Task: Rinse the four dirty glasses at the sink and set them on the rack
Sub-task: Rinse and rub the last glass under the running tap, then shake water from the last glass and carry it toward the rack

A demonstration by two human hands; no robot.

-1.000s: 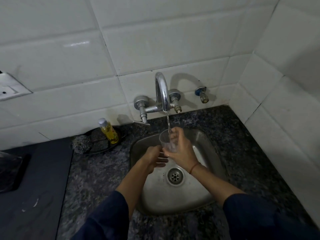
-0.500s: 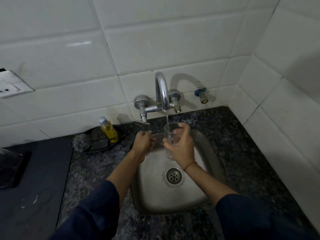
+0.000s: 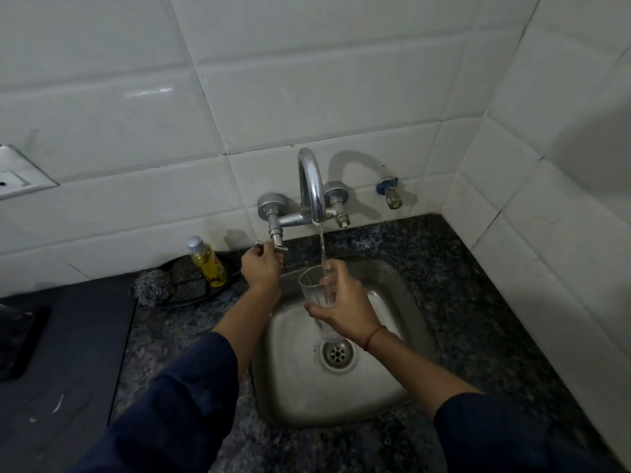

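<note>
A clear ribbed glass (image 3: 316,286) is held upright over the steel sink (image 3: 386,387), under the chrome tap (image 3: 311,182). A thin stream of water runs from the spout into the glass. My right hand (image 3: 345,307) grips the glass around its side. My left hand (image 3: 261,266) has reached up to the tap's left handle (image 3: 273,245) and its fingers are curled around the small metal lever. No other glasses and no rack are in view.
A yellow dish-soap bottle (image 3: 206,262) and a steel scrubber (image 3: 152,286) sit on a dark dish left of the sink. Speckled granite counter (image 3: 478,319) surrounds the basin. White tiled walls close in behind and on the right. A dark stovetop (image 3: 61,370) lies far left.
My left hand left the glass and rose up and left to the tap's lever. My right hand kept the glass under the stream, now holding it alone.
</note>
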